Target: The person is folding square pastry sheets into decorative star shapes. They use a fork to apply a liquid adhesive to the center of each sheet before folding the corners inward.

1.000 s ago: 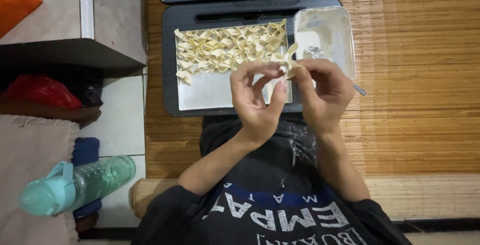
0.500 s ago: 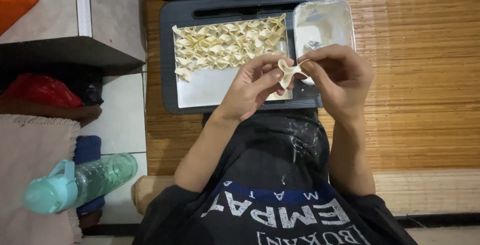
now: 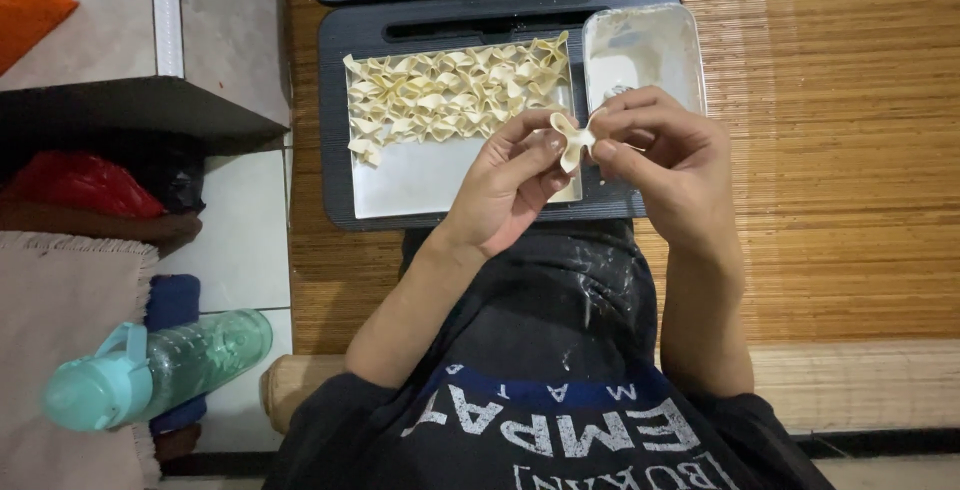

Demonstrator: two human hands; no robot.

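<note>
Bamboo mat (image 3: 830, 200) | pale bow-shaped dough piece (image 3: 573, 140) pinched between left hand (image 3: 510, 190) and right hand (image 3: 665, 165)

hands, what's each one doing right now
left hand: pinched shut on the folded dough piece
right hand: pinched shut on its other side

Home floor: woven mat (image 3: 840, 150), tiles (image 3: 245, 250)

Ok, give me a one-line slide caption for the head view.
Left hand and right hand pinch a bow-shaped dough piece above a white tray of folded pieces.
</note>
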